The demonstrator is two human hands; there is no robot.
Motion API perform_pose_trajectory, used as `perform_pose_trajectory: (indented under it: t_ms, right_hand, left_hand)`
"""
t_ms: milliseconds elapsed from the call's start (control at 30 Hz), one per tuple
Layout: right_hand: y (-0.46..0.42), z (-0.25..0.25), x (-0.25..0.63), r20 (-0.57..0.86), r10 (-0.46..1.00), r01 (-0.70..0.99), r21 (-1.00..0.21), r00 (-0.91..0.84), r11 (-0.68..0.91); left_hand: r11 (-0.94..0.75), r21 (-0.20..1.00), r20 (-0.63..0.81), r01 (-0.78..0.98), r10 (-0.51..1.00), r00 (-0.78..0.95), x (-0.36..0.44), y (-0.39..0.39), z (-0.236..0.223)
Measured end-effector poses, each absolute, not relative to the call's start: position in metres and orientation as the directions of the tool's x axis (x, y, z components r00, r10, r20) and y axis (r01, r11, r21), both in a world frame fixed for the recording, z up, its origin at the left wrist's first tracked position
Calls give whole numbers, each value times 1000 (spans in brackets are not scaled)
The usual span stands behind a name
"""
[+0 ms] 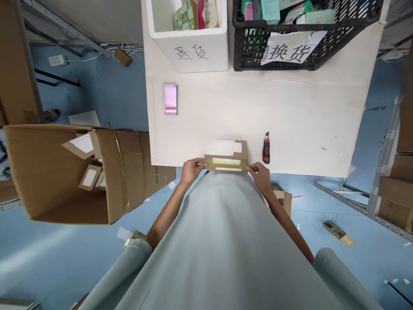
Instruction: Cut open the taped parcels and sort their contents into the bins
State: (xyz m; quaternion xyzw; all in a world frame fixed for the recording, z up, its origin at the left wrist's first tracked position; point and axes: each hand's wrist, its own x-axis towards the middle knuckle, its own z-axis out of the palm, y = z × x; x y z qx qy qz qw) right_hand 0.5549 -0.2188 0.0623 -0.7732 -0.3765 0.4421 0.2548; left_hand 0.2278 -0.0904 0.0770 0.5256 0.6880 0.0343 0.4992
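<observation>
A small cardboard box (226, 156) rests at the near edge of the white table, close against my body. White labels cover part of its top and near side, and a yellowish strip runs along that side. My left hand (192, 168) has its fingers pinched at the box's left end. At the right end, my right hand (260, 174) grips the near corner in the same way. To the right of the box lies a red and black utility knife (266, 148), touched by neither hand.
At the table's (316, 116) back stand a white bin (203, 54) and a black crate (248, 51) holding small boxes. A blurred pink item (170, 99) lies at the left. Left of the table, a large open carton (64, 172) holds cardboard boxes. Scraps litter the blue floor.
</observation>
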Motion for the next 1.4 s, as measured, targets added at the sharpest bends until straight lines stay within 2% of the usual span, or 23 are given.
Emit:
perform_pose_trajectory:
  t_ms: [200, 400, 567, 767, 1000, 1200, 1400]
  right_hand:
    - [-244, 60, 550, -556, 776, 338, -699, 298, -630]
    - [-228, 62, 557, -531, 796, 338, -721, 290, -605]
    - [-177, 59, 565, -464, 815, 348, -743, 347, -572]
    - [-91, 58, 586, -382, 841, 426, -735, 384, -528]
    - [-18, 50, 607, -488, 780, 307, -730, 392, -611]
    - [-64, 41, 602, -401, 852, 334, -795, 336, -506]
    - [-144, 44, 575, -393, 864, 442, -745, 314, -499]
  left_hand:
    - [431, 528, -668, 731, 743, 44, 218, -115, 73]
    - [492, 579, -679, 650, 732, 51, 221, -106, 69]
    - [488, 666, -605, 564, 795, 26, 236, -68, 58]
    - [484, 824, -488, 294, 870, -64, 271, -1, 47]
    - [537, 788, -520, 301, 843, -140, 303, 55, 47]
    - [533, 809, -533, 249, 843, -74, 283, 22, 52]
    - [547, 793, -560, 267, 828, -32, 260, -41, 54]
